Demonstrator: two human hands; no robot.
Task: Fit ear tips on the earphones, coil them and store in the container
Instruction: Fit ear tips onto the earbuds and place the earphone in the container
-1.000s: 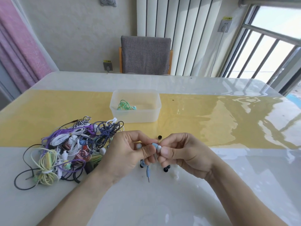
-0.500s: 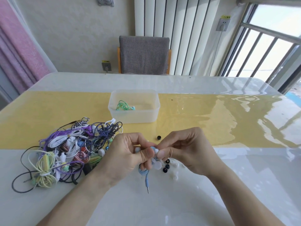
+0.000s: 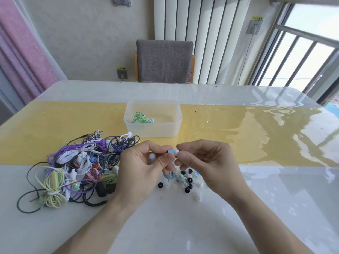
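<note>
Above the tabletop's near middle, the left hand (image 3: 145,167) grips a blue earbud (image 3: 171,151) while the right hand (image 3: 207,162) pinches a white ear tip (image 3: 176,152) against it, best pushed on squarely until seated.

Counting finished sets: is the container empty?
No, one coiled green earphone lies in the container.

hands (image 3: 176,162) pinching blue earbud (image 3: 171,151), seemingly tipped

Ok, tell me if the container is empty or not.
Not empty: the lidless container holds one coiled green earphone set at its left side.
</note>
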